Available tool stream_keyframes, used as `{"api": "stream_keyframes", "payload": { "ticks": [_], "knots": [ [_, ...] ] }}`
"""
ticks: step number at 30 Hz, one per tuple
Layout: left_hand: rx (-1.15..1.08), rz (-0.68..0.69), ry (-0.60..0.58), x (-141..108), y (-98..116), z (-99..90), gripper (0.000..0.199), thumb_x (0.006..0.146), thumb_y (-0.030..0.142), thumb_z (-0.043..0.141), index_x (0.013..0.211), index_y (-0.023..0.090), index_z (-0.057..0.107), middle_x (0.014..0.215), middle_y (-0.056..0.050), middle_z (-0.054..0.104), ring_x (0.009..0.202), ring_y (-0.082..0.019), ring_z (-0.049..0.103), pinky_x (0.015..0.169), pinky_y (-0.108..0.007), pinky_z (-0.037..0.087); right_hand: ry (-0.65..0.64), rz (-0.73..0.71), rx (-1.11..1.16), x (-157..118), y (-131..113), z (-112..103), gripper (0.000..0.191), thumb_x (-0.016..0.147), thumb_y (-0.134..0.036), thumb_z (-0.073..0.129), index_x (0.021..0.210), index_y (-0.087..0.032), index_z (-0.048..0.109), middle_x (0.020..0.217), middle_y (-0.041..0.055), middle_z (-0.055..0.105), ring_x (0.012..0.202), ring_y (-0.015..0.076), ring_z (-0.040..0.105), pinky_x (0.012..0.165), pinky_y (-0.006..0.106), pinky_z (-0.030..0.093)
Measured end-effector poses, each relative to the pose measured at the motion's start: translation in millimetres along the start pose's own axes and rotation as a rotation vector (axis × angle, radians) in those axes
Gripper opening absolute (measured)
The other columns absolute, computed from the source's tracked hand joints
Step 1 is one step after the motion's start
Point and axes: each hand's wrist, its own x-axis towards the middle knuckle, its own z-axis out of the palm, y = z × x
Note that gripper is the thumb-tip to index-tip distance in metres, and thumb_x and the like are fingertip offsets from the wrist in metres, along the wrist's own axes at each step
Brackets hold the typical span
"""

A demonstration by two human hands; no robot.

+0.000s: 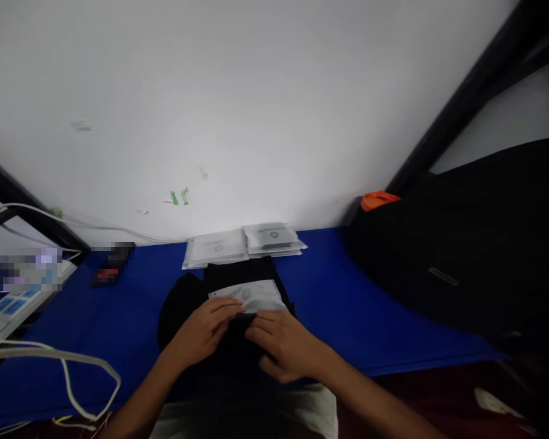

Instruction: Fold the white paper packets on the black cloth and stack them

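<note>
Both my hands meet low in the middle of the view over a folded black garment (pixel 238 274) that lies on a blue surface (pixel 338 292). My left hand (pixel 205 332) pinches the near edge of a clear plastic bag (pixel 256 296) lying on top of the garment. My right hand (pixel 286 344) presses its fingers on the black fabric at the mouth of the same bag. The garment's near part is hidden under my hands.
Two stacks of flat clear bags (pixel 244 244) lie against the white wall behind the garment. A large black bag (pixel 476 244) with an orange part (pixel 377 199) fills the right. A white power strip (pixel 13 302) and white cables (pixel 68 366) sit at the left.
</note>
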Motion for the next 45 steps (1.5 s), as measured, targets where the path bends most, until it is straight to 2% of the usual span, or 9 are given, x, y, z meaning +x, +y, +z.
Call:
{"api": "stream_keyframes", "payload": {
  "ticks": [5,10,18,21,25,32,37,41,45],
  "knots": [
    [0.108,-0.013,-0.224,-3,5,11.4,0.045,0.080,0.021,0.063,0.125,0.022,0.058,0.136,-0.010,0.057,0.127,-0.030,0.050,0.104,-0.049,0.042,0.191,0.041,0.303,-24,2,-19,0.035,0.065,-0.019,0.045,0.097,-0.018,0.058,0.074,0.0027,0.059,0.067,0.0181,0.053,0.057,0.028,0.039],
    [0.319,-0.009,-0.142,-3,1,19.7,0.024,0.091,0.016,0.048,0.107,0.019,0.065,0.105,-0.008,0.073,0.097,-0.023,0.069,0.084,-0.035,0.054,0.358,0.104,0.449,-35,16,-32,0.019,0.076,-0.019,0.049,0.093,-0.019,0.058,0.072,0.0017,0.058,0.064,0.0162,0.053,0.058,0.028,0.041],
    [0.612,-0.109,0.925,21,-20,-44.3,0.017,0.092,0.024,0.056,0.102,0.016,0.067,0.089,-0.005,0.075,0.075,-0.015,0.071,0.071,-0.022,0.055,0.581,0.189,0.492,-48,34,-38,0.017,0.089,-0.035,0.054,0.097,-0.021,0.059,0.077,0.0026,0.059,0.064,0.0166,0.055,0.058,0.029,0.043],
    [0.542,-0.215,1.085,40,-37,-51.5,0.019,0.091,0.026,0.055,0.103,0.016,0.067,0.093,-0.006,0.075,0.081,-0.017,0.071,0.078,-0.026,0.055,0.528,0.165,0.476,-42,40,-30,0.017,0.089,-0.031,0.054,0.103,-0.022,0.059,0.088,0.0057,0.064,0.079,0.0203,0.060,0.069,0.033,0.048],
    [0.354,-0.385,0.581,63,-78,-43.0,0.028,0.091,0.020,0.044,0.107,0.015,0.066,0.116,-0.011,0.070,0.111,-0.022,0.064,0.102,-0.038,0.046,0.445,0.103,0.376,-33,45,-16,0.025,0.084,-0.016,0.049,0.106,-0.023,0.059,0.118,0.0096,0.060,0.115,0.0274,0.051,0.096,0.050,0.043],
    [0.194,-0.390,0.097,72,-121,-37.8,0.015,0.077,0.013,0.057,0.083,0.019,0.069,0.095,-0.005,0.075,0.091,-0.023,0.070,0.088,-0.036,0.053,0.254,0.152,0.291,-26,45,1,0.054,0.066,0.007,0.039,0.103,-0.024,0.061,0.148,0.0063,0.035,0.140,0.0283,0.025,0.109,0.060,0.030],
    [0.117,-0.347,0.104,68,-79,-21.0,0.035,0.091,0.033,0.053,0.122,0.018,0.058,0.130,-0.011,0.061,0.122,-0.025,0.056,0.106,-0.043,0.041,0.232,0.094,0.272,-17,45,4,0.059,0.064,0.011,0.038,0.107,-0.023,0.061,0.146,0.0083,0.036,0.139,0.0250,0.029,0.110,0.053,0.033],
    [-0.290,-0.135,-0.034,62,-30,6.3,0.084,0.074,0.044,0.076,0.144,0.023,0.034,0.146,-0.012,0.045,0.132,-0.026,0.047,0.108,-0.042,0.040,0.184,-0.007,0.153,-5,45,7,0.059,0.071,0.008,0.042,0.121,-0.020,0.057,0.145,0.0136,0.039,0.138,0.0250,0.032,0.107,0.047,0.041],
    [-0.350,-0.115,-0.094,49,-11,10.1,0.062,0.078,0.029,0.071,0.134,0.022,0.046,0.132,-0.010,0.055,0.123,-0.024,0.053,0.107,-0.042,0.040,0.231,-0.061,0.015,-5,51,11,0.046,0.088,-0.001,0.041,0.130,-0.016,0.051,0.131,0.0171,0.054,0.124,0.0235,0.049,0.096,0.041,0.051]
  ]
}}
